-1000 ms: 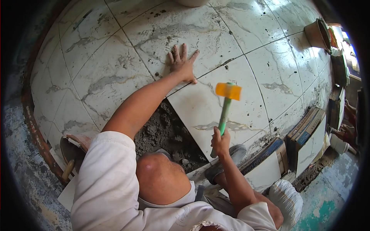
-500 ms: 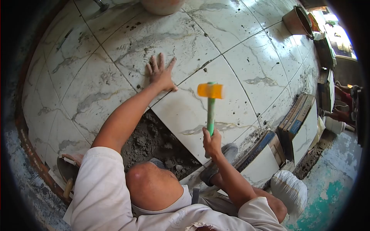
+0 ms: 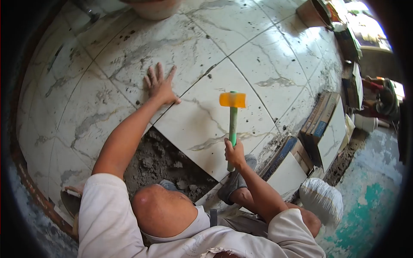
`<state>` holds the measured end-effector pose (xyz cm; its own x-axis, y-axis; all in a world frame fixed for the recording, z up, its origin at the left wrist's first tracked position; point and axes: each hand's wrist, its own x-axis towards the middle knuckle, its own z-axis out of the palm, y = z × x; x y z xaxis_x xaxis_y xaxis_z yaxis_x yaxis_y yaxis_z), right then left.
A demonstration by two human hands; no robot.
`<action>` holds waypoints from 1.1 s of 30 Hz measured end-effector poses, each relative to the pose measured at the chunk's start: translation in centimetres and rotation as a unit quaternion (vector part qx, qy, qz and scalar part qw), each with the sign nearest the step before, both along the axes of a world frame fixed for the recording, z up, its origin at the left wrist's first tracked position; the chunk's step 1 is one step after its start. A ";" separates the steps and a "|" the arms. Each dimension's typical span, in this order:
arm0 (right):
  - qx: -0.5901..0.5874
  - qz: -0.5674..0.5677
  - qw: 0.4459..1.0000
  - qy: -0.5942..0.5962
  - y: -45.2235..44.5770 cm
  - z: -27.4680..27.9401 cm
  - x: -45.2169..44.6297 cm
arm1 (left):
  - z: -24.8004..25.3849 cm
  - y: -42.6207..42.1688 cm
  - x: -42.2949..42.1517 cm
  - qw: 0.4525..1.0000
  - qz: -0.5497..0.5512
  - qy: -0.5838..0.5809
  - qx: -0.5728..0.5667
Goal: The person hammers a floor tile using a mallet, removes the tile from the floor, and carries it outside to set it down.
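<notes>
My left hand lies on a marbled floor tile with its fingers spread, its thumb beside the joint with the neighbouring tile. My right hand is wrapped round the green handle of a mallet with an orange head. The mallet head is over a white marbled tile; whether it touches the surface I cannot tell. Dark, lumpy mortar lies exposed along that tile's lower left edge, in front of my knee.
Buckets stand at the top centre and upper right. Tile boxes lean at the right, near a white sack. A round-bladed tool is at lower left. Part of another person shows at far right.
The view has shifted, so the floor and both hands appear farther left, and more of the top bucket shows. My left hand stays flat and my right hand keeps its grip on the mallet.
</notes>
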<state>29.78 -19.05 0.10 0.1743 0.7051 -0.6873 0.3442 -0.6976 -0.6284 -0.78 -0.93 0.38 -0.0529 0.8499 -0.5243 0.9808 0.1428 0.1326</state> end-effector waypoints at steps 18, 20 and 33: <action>0.304 0.200 0.925 -0.113 14.1 18.0 12.6 | -1.2 -0.5 0.3 0.999 0.001 0.042 0.002; 0.283 0.229 0.915 -0.174 12.1 20.5 13.8 | -1.0 -0.3 1.0 0.999 0.018 0.042 -0.010; 0.137 0.452 0.852 -0.226 5.1 3.5 16.3 | -2.8 -9.4 15.7 0.999 0.008 0.026 0.024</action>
<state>46.05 -13.91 3.64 -0.3217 0.8151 -0.4817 0.9127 0.1316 -0.3868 14.92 -10.36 -2.39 -0.0926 0.8725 -0.4797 0.9843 0.1528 0.0880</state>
